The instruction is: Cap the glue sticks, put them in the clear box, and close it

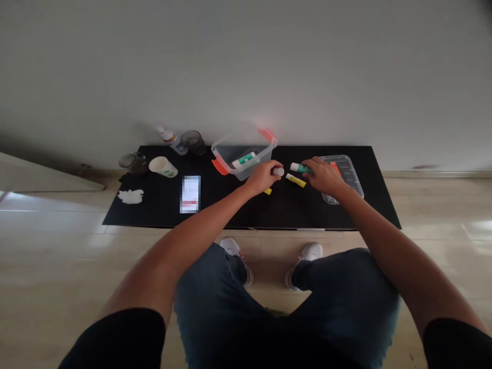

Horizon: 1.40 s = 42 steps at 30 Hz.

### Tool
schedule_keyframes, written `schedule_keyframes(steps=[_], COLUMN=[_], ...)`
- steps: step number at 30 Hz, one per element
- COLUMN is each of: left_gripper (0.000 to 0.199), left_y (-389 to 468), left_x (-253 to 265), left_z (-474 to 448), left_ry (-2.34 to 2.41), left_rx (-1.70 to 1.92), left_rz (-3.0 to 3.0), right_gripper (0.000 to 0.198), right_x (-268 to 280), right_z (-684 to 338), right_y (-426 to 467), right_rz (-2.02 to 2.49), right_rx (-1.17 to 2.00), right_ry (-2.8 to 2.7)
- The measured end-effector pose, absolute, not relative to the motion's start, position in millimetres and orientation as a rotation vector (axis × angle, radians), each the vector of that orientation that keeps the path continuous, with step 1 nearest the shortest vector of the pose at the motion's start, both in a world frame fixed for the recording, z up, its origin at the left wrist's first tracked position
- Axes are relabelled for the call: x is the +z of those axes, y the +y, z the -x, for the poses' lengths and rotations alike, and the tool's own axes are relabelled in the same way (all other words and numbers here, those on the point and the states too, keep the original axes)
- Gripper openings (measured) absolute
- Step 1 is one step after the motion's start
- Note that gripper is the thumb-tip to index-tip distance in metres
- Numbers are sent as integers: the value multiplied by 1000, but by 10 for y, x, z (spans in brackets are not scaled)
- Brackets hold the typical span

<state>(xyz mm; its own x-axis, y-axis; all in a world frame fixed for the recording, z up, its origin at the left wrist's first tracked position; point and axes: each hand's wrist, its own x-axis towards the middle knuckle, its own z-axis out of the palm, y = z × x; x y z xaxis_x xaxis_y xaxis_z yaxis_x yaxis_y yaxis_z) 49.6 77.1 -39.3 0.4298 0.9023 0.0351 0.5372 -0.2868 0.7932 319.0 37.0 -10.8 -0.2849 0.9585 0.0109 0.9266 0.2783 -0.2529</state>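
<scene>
My left hand [263,177] is closed around a small white object [279,171], right in front of a clear plastic box [230,148] with orange clips. A green and white tube [246,159] lies inside that box. My right hand [325,176] grips a green and white tube [299,167] by its end. A yellow and white tube [295,180] lies on the black table [154,210] between my hands. A small yellow piece [268,191] sits under my left wrist.
The box's clear lid [348,171] lies at the right, behind my right hand. On the left are a paper cup [162,166], a spray bottle [171,140], two dark glass jars [193,142], a crumpled tissue [130,196] and a card [190,193]. A wall stands directly behind.
</scene>
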Motion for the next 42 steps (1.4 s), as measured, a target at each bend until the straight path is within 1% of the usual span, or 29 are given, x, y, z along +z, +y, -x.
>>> schedule_keyframes(steps=[4,8,12,18,24,28,33,35,37,39,41,42], left_gripper=[43,48,44,39,37,34,45,44,41,38,34,32], left_y=[490,233,64,-29,-56,-104,-241,-291,-333,-377,-423,-444], left_x=[-150,-41,-15,-19,-56,-28,17,35,63,98,134,149], left_z=[-318,-222,-159,-161,-224,-272,-449,-523,-561,-551,-508,-486], left_ry=[1138,1095,1124,1011,974,962,1128,1232,1291,1303,1274,1245], left_rx=[754,829,827,750,726,728,762,789,804,820,847,855], left_rz=[-1810,-1610,-1558,-1574,-1667,-1734,-1617,-1599,-1642,-1729,-1836,-1891], right_gripper=[41,40,43,50,44,46,49,48,46,41,38,41], right_x=[137,336,459,405,315,344,415,425,406,355,286,255], right_z=[-3151,-3053,-2959,-2883,-2884,-2859,-2749,-2703,-2674,-2665,-2672,-2677], right_y=[53,-228,-448,-580,-617,-640,-686,-711,-731,-736,-722,-710], right_rz=[1620,1544,1484,1461,1456,1398,1280,1247,1224,1205,1194,1196], right_rx=[303,298,264,278,249,240,168,170,238,392,677,870], right_ry=[-2345,-2307,-2326,-2347,-2394,-2399,-2433,-2461,-2445,-2340,-2161,-2060])
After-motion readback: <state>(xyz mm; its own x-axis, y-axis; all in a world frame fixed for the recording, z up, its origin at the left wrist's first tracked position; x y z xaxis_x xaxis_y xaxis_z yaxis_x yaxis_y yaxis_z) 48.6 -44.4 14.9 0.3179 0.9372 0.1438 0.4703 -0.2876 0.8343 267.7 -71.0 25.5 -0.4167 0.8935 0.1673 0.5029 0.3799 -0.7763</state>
